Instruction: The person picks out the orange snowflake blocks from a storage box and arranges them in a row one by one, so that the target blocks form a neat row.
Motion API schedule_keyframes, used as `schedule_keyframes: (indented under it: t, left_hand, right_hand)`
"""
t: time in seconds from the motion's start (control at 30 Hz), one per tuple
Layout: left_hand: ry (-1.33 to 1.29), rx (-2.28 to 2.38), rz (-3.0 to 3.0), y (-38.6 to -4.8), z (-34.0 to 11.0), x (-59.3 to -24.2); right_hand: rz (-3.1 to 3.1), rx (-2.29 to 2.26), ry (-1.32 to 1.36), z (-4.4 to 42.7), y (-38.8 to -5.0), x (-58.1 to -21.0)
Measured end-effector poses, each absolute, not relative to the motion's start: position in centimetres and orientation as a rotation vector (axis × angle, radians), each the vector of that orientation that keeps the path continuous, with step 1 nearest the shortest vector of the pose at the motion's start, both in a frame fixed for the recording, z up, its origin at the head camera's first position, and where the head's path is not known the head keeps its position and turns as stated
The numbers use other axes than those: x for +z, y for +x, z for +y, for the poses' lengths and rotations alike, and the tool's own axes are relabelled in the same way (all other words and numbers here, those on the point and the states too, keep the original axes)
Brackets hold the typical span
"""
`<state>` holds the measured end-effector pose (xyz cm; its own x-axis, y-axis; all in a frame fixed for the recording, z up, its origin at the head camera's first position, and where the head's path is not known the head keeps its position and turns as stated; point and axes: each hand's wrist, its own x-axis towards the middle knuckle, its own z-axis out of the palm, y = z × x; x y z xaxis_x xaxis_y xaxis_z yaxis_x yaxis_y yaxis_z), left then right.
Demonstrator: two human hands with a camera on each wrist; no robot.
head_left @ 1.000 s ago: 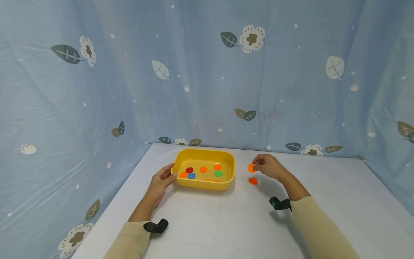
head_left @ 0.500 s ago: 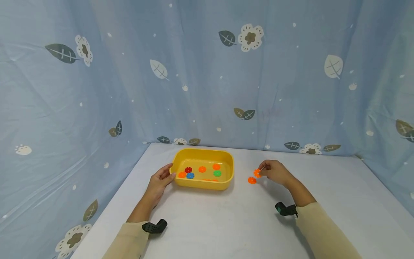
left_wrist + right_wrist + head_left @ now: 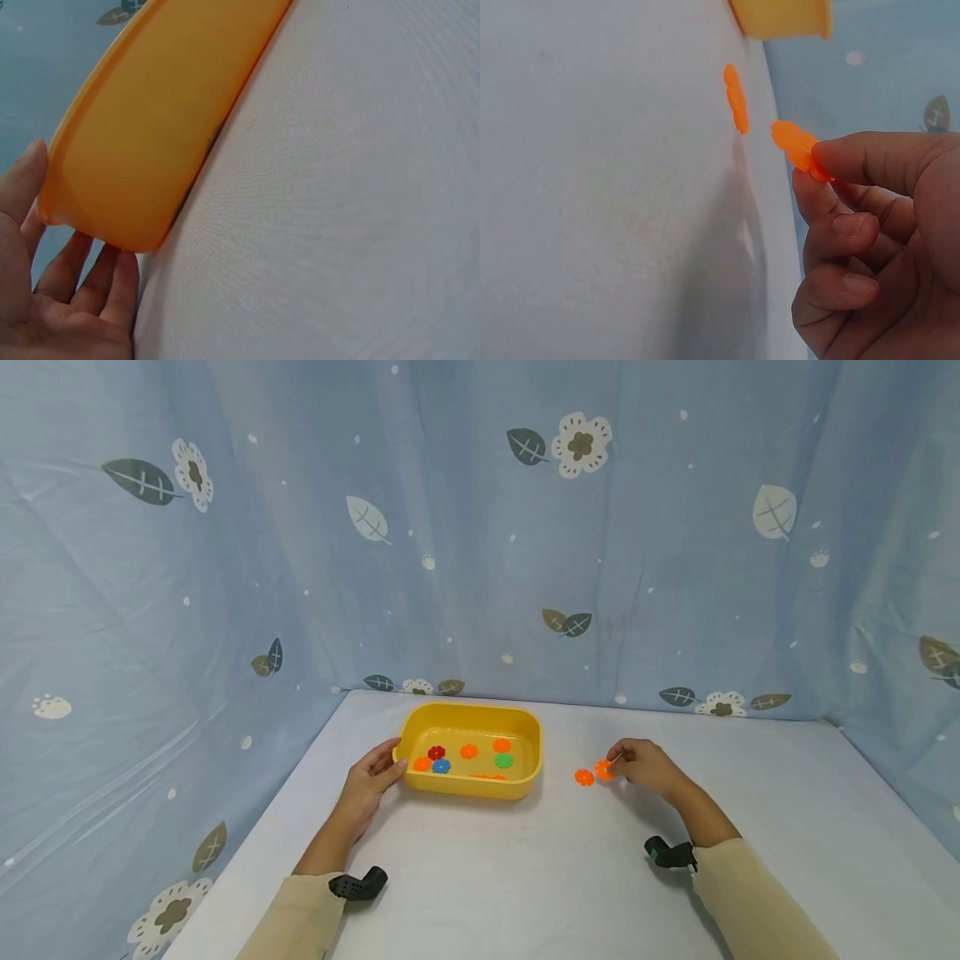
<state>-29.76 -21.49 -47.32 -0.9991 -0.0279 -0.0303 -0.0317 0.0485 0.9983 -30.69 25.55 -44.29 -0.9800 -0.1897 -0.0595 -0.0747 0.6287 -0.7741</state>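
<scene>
My left hand (image 3: 367,785) holds the left end of a yellow plastic basin (image 3: 468,787); in the left wrist view the thumb lies at its rim and the fingers against the end wall. Between thumb and forefinger of my right hand (image 3: 649,767) is an orange flower-shaped disc (image 3: 796,145), just above the table. A second orange flower-shaped disc (image 3: 584,777) lies flat on the table, between the basin and that hand. Inside the basin are several similar discs, among them a red disc (image 3: 437,752), a blue disc (image 3: 441,767) and a green disc (image 3: 504,761).
A white cloth covers the table (image 3: 525,877). Blue patterned curtain (image 3: 480,543) hangs along the back and both sides. Each wrist carries a black camera, the left camera (image 3: 358,885) and the right camera (image 3: 670,853).
My right hand has moved right and toward me with the orange disc, away from the basin and lower. The left hand and basin stay in place.
</scene>
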Motion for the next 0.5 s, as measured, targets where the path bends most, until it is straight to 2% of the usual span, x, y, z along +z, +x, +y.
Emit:
schedule_keyframes:
  t: [0.5]
  left_hand:
    - [-0.027, 2.183, 2.256, -29.5, -21.5, -47.2]
  right_hand:
    - [2.708, -1.284, -0.228, 25.9, -30.6, -45.5]
